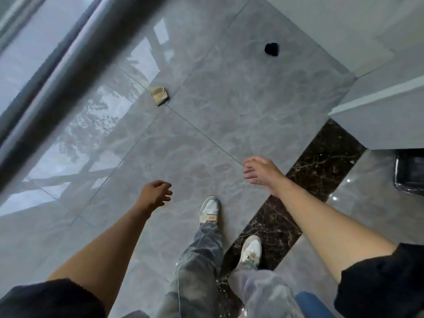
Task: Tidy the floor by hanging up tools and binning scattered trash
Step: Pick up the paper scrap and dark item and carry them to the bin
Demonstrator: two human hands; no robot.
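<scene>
A crumpled tan piece of paper or cardboard point(159, 95) lies on the glossy grey tile floor point(229, 106), ahead and to the left. Farther off, a small black lump point(271, 49) sits on the tiles near the white wall base. My left hand point(155, 193) hangs over the floor with fingers loosely curled and nothing in it. My right hand point(261, 170) is stretched forward, fingers spread, holding nothing. Both hands are well short of either scrap.
A dark metal window frame point(68, 72) runs diagonally along the left. A white cabinet or wall base point(378, 115) stands at the right, beside a dark marble floor strip point(321, 161). A black object point(410, 173) shows at the right edge. My feet point(210, 208) stand below.
</scene>
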